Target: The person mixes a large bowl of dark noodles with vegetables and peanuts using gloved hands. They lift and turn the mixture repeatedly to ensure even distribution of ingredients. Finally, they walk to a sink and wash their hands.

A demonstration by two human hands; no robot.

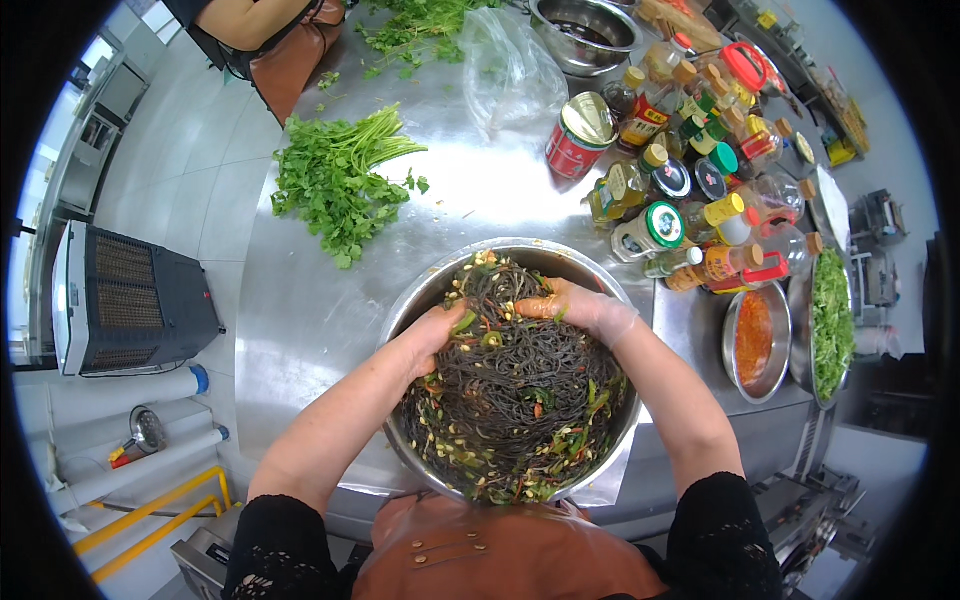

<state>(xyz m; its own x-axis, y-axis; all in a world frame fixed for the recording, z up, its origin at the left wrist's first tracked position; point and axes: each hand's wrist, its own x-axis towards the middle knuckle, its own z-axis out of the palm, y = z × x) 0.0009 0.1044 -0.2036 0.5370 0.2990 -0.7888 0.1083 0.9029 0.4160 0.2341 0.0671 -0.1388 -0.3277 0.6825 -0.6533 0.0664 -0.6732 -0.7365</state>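
A large stainless steel bowl (395, 315) stands at the table's front edge before me. Dark thin noodles (517, 375) fill it, mixed with peanuts, green pepper pieces and orange-red bits. My left hand (437, 334) grips the noodles at the bowl's far left side, its fingertips partly buried. From the right, my right hand (570, 306) grips the same raised clump; it wears a clear plastic glove and is smeared with orange sauce. The clump rises between both hands near the far rim.
Cilantro (341, 176) lies on the steel table (300, 337). Behind the bowl are a red can (574, 146), a plastic bag (510, 71) and several sauce bottles (626, 184). Right stand a bowl of orange-red sauce (754, 337) and shredded greens (831, 326). Another person's arm (251, 22) shows far left.
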